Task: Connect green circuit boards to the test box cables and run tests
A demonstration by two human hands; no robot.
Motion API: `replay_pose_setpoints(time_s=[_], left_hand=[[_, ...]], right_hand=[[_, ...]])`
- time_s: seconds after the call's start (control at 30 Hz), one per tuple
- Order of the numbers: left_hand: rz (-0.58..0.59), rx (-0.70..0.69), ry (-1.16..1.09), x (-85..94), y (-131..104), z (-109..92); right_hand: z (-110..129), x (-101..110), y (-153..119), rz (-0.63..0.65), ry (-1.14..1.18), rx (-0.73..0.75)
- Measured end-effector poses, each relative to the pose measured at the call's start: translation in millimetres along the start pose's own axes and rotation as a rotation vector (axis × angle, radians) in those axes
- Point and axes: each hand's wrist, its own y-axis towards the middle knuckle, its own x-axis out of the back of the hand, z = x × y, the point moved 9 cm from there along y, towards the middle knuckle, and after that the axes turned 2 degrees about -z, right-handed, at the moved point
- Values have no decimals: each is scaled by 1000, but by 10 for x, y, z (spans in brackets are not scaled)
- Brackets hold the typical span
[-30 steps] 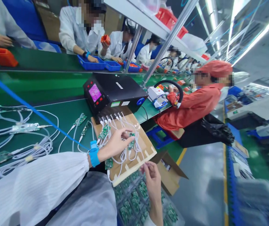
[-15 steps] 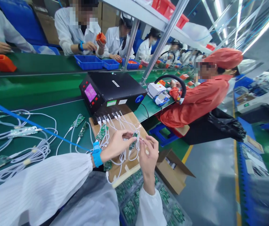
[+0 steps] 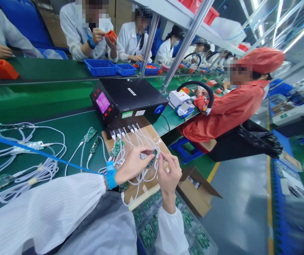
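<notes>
My left hand (image 3: 131,163), with a blue band on its wrist, pinches a small green circuit board (image 3: 152,160) between thumb and fingers. Close beside it, my right hand (image 3: 169,173) has its thumb and fingertips closed on the end of a white cable (image 3: 156,169) at the board's edge. Whether the plug is seated in the board cannot be made out. Below the hands lies a brown cardboard sheet (image 3: 150,182), crossed by several white cables. They run from the front of a black box (image 3: 133,97) with a pink screen. Another circuit board (image 3: 117,147) rests left of my left hand.
Looped white cables (image 3: 44,170) and more boards cover the green bench at left. A clear tray (image 3: 212,245) of boards sits below my right arm, near an open carton (image 3: 198,196). A person in red (image 3: 229,106) sits at right; people in white work across the conveyor.
Both my hands keep their hold on the board and cable, barely shifting. The view has turned slightly. Across the conveyor, a person's hand has risen to an orange part.
</notes>
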Motion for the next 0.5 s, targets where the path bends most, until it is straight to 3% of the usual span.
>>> replay_pose_setpoints(time_s=[0.5], left_hand=[[45,-33,17,-17,-53,-10]], right_hand=[[11,-88,-6,47,22,-31]])
